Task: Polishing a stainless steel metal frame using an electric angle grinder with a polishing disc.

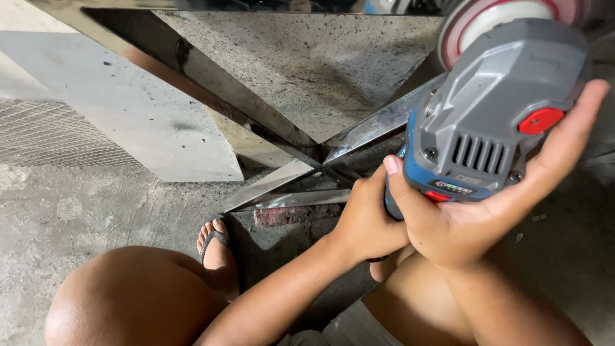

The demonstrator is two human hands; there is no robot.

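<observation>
1. Right of frame: grey-and-blue grinder (496,109), pad (487,19) at top right against polished steel frame (359,131).
2. Left hand (365,221), centre: grip closed round grinder's blue handle.
3. Right hand (487,205), lower right: grip wide, cupping grinder body from below, fingers beside red button (540,120).
4. Lower left: bare knee (128,298), foot in sandal (214,247) on concrete floor (77,205).
5. Upper left: mesh (51,134) beside concrete slab (128,109).

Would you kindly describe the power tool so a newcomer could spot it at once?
Start at the shiny metal frame on the concrete floor, then look right. Both hands, left hand and right hand, hold the angle grinder: grey-and-blue, red button, round pinkish disc.
</observation>
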